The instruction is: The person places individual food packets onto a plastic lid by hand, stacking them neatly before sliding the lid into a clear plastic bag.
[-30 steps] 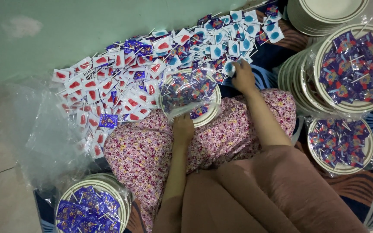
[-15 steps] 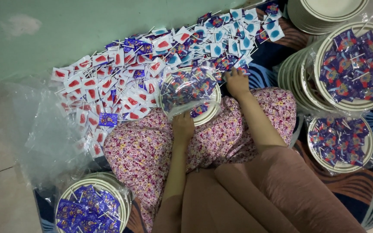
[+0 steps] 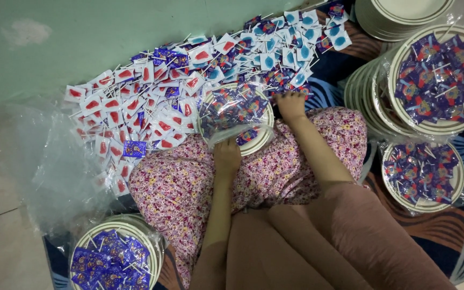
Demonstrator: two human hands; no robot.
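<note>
A clear bag (image 3: 231, 115) of wrapped lollipops lies on a white plate (image 3: 256, 144) on the floral lap. The left hand (image 3: 226, 157) pinches the bag's near edge; the right hand (image 3: 290, 103) rests curled at the plate's right rim, beside the lollipop heap (image 3: 151, 102).

wrappers (image 3: 151, 107): glossy plastic | plate (image 3: 261, 140): glazed ceramic | skirt (image 3: 189, 188): matt cloth

The stack of empty plates (image 3: 404, 16) was cut off by the top edge. The left hand (image 3: 226, 158) hid part of the plastic-wrapped plate's (image 3: 237, 115) near rim.
</note>
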